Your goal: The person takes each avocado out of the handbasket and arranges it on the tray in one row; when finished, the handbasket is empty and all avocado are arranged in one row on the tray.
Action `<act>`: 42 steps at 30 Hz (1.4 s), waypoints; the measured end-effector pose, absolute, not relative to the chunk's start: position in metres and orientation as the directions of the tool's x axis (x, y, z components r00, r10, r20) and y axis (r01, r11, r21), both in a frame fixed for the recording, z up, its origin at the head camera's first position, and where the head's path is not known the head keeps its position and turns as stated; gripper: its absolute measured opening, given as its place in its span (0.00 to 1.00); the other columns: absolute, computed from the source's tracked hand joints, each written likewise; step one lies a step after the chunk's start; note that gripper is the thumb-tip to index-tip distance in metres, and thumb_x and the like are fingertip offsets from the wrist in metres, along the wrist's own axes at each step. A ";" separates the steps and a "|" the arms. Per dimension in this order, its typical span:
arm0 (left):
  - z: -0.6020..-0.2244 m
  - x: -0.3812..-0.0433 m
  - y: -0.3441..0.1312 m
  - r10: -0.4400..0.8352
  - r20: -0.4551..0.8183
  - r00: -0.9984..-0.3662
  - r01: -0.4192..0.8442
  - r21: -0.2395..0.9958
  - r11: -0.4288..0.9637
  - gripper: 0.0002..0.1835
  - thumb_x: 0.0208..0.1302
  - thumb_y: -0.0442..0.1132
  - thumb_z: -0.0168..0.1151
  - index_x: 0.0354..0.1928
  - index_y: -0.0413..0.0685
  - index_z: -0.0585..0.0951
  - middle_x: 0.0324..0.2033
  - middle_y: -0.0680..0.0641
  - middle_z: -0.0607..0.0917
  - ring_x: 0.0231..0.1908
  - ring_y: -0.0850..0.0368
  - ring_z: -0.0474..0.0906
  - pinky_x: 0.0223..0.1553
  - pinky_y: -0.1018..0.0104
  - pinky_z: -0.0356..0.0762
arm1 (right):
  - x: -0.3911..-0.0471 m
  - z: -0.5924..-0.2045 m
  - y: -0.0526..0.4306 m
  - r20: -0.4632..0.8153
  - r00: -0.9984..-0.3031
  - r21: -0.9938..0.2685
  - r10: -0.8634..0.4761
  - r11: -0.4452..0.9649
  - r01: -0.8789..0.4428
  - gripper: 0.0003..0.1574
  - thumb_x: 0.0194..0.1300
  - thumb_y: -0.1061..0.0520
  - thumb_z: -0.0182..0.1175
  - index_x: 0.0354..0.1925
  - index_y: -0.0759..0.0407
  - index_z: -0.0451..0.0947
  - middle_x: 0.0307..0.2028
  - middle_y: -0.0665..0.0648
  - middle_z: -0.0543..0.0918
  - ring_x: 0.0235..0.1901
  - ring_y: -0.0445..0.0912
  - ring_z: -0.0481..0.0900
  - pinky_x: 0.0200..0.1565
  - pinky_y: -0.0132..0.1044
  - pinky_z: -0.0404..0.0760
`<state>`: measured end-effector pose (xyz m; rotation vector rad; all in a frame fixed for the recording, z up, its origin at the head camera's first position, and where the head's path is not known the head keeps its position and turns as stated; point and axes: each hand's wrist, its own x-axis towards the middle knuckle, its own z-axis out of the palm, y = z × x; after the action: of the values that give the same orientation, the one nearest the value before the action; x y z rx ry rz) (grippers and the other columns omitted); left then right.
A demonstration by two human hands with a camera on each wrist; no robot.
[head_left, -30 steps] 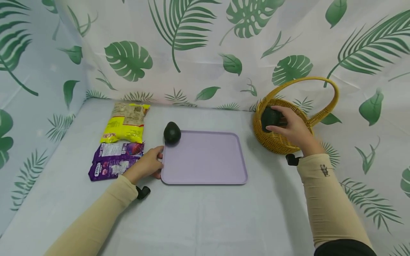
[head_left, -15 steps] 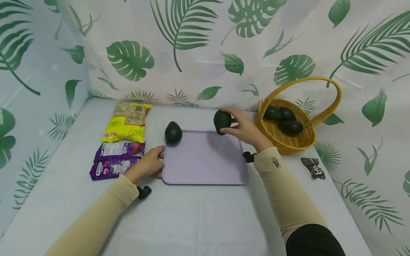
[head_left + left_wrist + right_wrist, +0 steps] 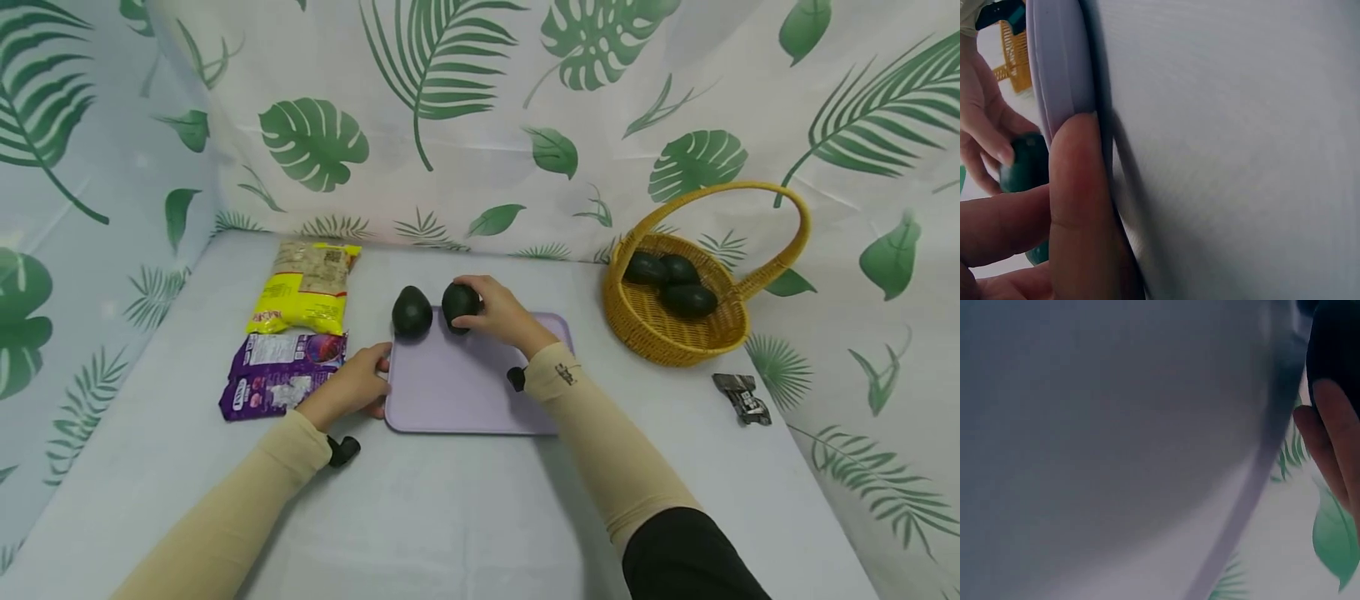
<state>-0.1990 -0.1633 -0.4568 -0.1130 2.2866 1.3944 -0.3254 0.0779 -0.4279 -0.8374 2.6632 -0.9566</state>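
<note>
In the head view, my right hand [image 3: 495,308] grips a dark green avocado [image 3: 459,307] over the back rim of a lilac tray [image 3: 450,396]. Whether this avocado touches the tray, I cannot tell. Just left of it, a second avocado [image 3: 412,312] sits upright at the tray's back left corner. My left hand [image 3: 356,382] holds the tray's left edge; in the left wrist view one finger [image 3: 1079,181] lies against the tray's side wall [image 3: 1063,62]. The right wrist view catches only fingers [image 3: 1335,431] and part of the dark avocado [image 3: 1338,350].
A yellow wicker basket [image 3: 645,342] with a tall handle stands at the right, three avocados inside. A small dark wrapped packet [image 3: 742,398] lies in front of it. Left of the tray lie a yellow bag [image 3: 303,287] and a purple packet [image 3: 281,375]. Leaf-patterned cloth [image 3: 465,167] hangs behind.
My right hand has lifted an avocado out of the basket and carried it left across the tray, beside the other avocado. The left hand has stayed at the tray's edge.
</note>
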 end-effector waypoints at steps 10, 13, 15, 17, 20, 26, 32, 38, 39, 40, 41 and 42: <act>-0.456 -0.199 -0.163 0.167 -0.412 -0.896 -0.290 0.827 0.482 0.41 0.62 0.24 0.55 0.77 0.40 0.52 0.56 0.36 0.68 0.34 0.48 0.77 0.28 0.61 0.86 | -0.321 -0.438 0.059 0.005 -0.848 -0.503 -0.531 0.731 -0.461 0.49 0.59 0.40 0.69 0.73 0.45 0.61 0.69 0.60 0.65 0.65 0.60 0.68 0.65 0.57 0.69; -0.457 -0.199 -0.163 0.170 -0.407 -0.897 -0.287 0.832 0.476 0.42 0.62 0.23 0.55 0.77 0.39 0.52 0.56 0.36 0.68 0.34 0.48 0.77 0.27 0.61 0.86 | -0.319 -0.440 0.058 -0.022 -0.856 -0.489 -0.516 0.753 -0.441 0.53 0.59 0.39 0.70 0.76 0.44 0.57 0.71 0.59 0.63 0.67 0.61 0.65 0.67 0.57 0.67; -0.458 -0.199 -0.163 0.175 -0.405 -0.897 -0.286 0.835 0.470 0.42 0.61 0.23 0.55 0.77 0.39 0.52 0.56 0.36 0.68 0.33 0.48 0.77 0.27 0.60 0.86 | -0.319 -0.440 0.059 -0.033 -0.861 -0.488 -0.507 0.760 -0.429 0.55 0.58 0.39 0.70 0.76 0.44 0.55 0.71 0.60 0.61 0.68 0.61 0.64 0.68 0.57 0.66; -0.458 -0.199 -0.163 0.179 -0.406 -0.896 -0.286 0.837 0.466 0.42 0.61 0.23 0.54 0.77 0.38 0.52 0.55 0.35 0.68 0.33 0.48 0.77 0.27 0.60 0.86 | -0.318 -0.440 0.059 -0.038 -0.864 -0.489 -0.502 0.763 -0.422 0.56 0.57 0.39 0.70 0.77 0.45 0.54 0.72 0.61 0.60 0.68 0.62 0.64 0.68 0.58 0.65; -0.459 -0.199 -0.163 0.178 -0.410 -0.895 -0.291 0.837 0.464 0.42 0.61 0.23 0.54 0.77 0.38 0.52 0.55 0.35 0.68 0.33 0.48 0.77 0.28 0.60 0.86 | -0.317 -0.440 0.061 -0.041 -0.864 -0.495 -0.502 0.761 -0.419 0.57 0.57 0.38 0.70 0.77 0.45 0.54 0.72 0.63 0.60 0.68 0.62 0.63 0.68 0.58 0.65; -0.460 -0.199 -0.163 0.172 -0.412 -0.895 -0.297 0.837 0.460 0.42 0.62 0.23 0.54 0.77 0.39 0.52 0.56 0.36 0.68 0.34 0.48 0.77 0.28 0.60 0.86 | -0.317 -0.441 0.065 -0.050 -0.863 -0.498 -0.503 0.761 -0.415 0.57 0.56 0.36 0.70 0.76 0.46 0.55 0.71 0.64 0.61 0.68 0.62 0.63 0.68 0.58 0.66; -0.460 -0.199 -0.163 0.171 -0.418 -0.892 -0.301 0.834 0.463 0.42 0.62 0.23 0.54 0.77 0.40 0.52 0.56 0.36 0.68 0.35 0.48 0.77 0.28 0.61 0.86 | -0.314 -0.438 0.071 -0.080 -0.848 -0.486 -0.524 0.763 -0.425 0.57 0.56 0.36 0.71 0.76 0.44 0.56 0.72 0.64 0.57 0.69 0.62 0.62 0.68 0.58 0.66; -0.461 -0.200 -0.164 0.169 -0.417 -0.893 -0.300 0.832 0.467 0.42 0.62 0.23 0.55 0.77 0.40 0.52 0.56 0.36 0.68 0.32 0.49 0.77 0.28 0.61 0.86 | -0.312 -0.428 0.080 -0.071 -0.749 -0.413 -0.659 0.703 -0.579 0.48 0.58 0.50 0.72 0.73 0.48 0.63 0.75 0.60 0.54 0.73 0.59 0.55 0.71 0.54 0.62; -0.461 -0.201 -0.164 0.169 -0.417 -0.893 -0.299 0.831 0.468 0.42 0.62 0.23 0.54 0.77 0.40 0.52 0.56 0.36 0.68 0.31 0.49 0.77 0.28 0.61 0.86 | -0.312 -0.427 0.081 -0.066 -0.728 -0.392 -0.683 0.688 -0.610 0.46 0.59 0.54 0.71 0.72 0.49 0.65 0.75 0.59 0.55 0.73 0.58 0.54 0.71 0.53 0.61; -0.462 -0.201 -0.164 0.167 -0.420 -0.892 -0.303 0.831 0.467 0.42 0.62 0.23 0.55 0.77 0.41 0.52 0.56 0.36 0.68 0.31 0.50 0.77 0.28 0.61 0.86 | -0.312 -0.426 0.082 -0.065 -0.713 -0.375 -0.698 0.679 -0.631 0.44 0.59 0.57 0.70 0.72 0.49 0.66 0.75 0.59 0.57 0.73 0.58 0.55 0.71 0.52 0.61; -0.462 -0.201 -0.165 0.167 -0.420 -0.892 -0.304 0.830 0.467 0.42 0.62 0.23 0.55 0.77 0.41 0.52 0.56 0.36 0.68 0.30 0.50 0.77 0.28 0.61 0.86 | -0.312 -0.424 0.082 -0.065 -0.706 -0.350 -0.705 0.679 -0.645 0.43 0.60 0.59 0.69 0.71 0.50 0.67 0.74 0.59 0.60 0.73 0.57 0.57 0.71 0.52 0.62; -0.462 -0.201 -0.165 0.165 -0.424 -0.891 -0.307 0.828 0.468 0.42 0.62 0.23 0.55 0.77 0.41 0.52 0.56 0.36 0.68 0.29 0.50 0.77 0.28 0.61 0.86 | -0.311 -0.423 0.083 -0.065 -0.712 -0.327 -0.699 0.689 -0.646 0.42 0.60 0.60 0.69 0.71 0.50 0.67 0.72 0.59 0.63 0.71 0.56 0.60 0.70 0.53 0.64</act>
<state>-0.2011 -0.1648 -0.4619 -0.1189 2.2713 1.4134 -0.3112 0.0832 -0.4226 -1.0917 2.7149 -0.4204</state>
